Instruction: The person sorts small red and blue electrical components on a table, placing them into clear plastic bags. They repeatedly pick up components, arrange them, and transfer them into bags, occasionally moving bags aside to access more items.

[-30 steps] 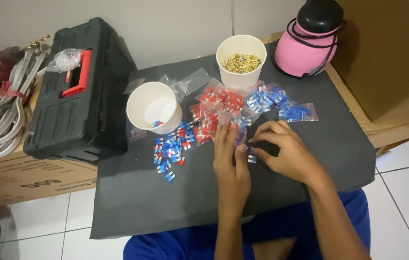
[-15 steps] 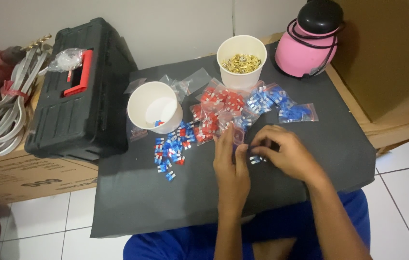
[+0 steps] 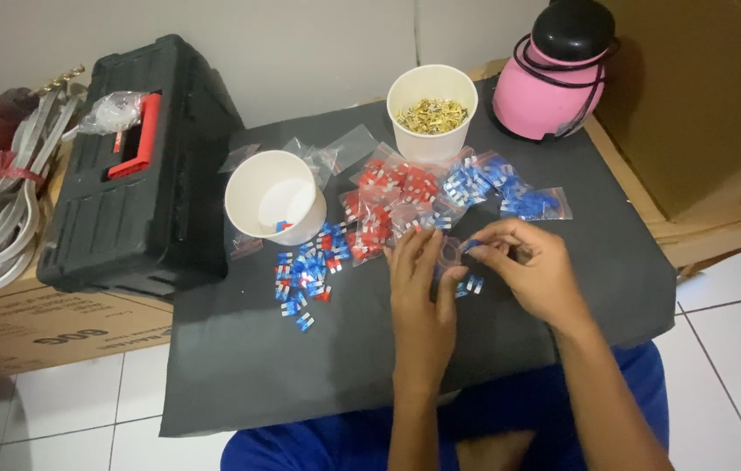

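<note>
— What packages lie around the white cup of brass bits (image 3: pixel 432 109)?

— Just below it, touching its base, a heap of small clear bags of red pieces (image 3: pixel 388 196). To the right of those, clear bags of blue pieces (image 3: pixel 510 192). Left of the cup, two empty clear bags (image 3: pixel 336 150) lie flat on the desk (image 3: pixel 301 366).

— Anything held?

— A small clear bag (image 3: pixel 451 253), further below the cup, pinched between the left hand (image 3: pixel 423 288) and the right hand (image 3: pixel 532 266).

— And cardboard?

— A brown carton with dark print (image 3: pixel 48 327) far to the lower left, under the black toolbox (image 3: pixel 139 174); a crumpled clear bag (image 3: pixel 113 112) lies on that lid. Plain brown cartons (image 3: pixel 702 96) stand to the cup's right.
</note>
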